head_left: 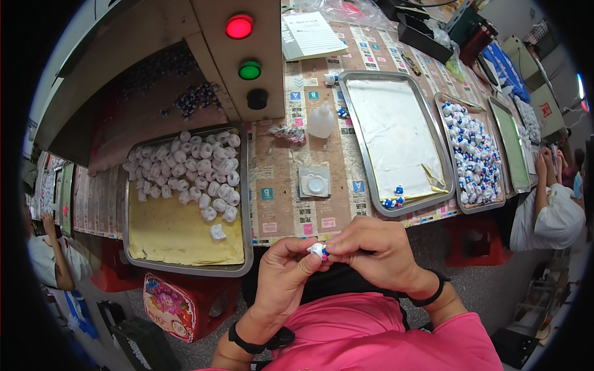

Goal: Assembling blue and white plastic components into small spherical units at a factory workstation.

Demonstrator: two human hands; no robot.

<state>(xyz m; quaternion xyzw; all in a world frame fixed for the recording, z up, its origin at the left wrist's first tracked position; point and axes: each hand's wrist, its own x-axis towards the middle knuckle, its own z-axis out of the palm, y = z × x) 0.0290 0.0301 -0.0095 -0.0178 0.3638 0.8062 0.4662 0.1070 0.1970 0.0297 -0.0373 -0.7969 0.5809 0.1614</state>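
In front of my pink shirt, both hands meet on a small white and blue toy figure (319, 250). My left hand (281, 276) pinches its white part between thumb and forefinger. The fingertips of my right hand (382, 250) close on its blue side; a spot of pink shows there too. To the left lies a metal tray (185, 238) lined with yellow paper, its upper part heaped with small white hollow heads (198, 162). On my right, a tray with a white liner (393, 123) holds several blue and white figures (394, 197) at its near end.
Between the trays stand a translucent white bottle (320, 121) and a small square holder with a round dish (315, 183). A machine cabinet (263, 80) with red and green lights rises behind. Farther right is a tray full of figures (473, 157). Other people sit at both sides.
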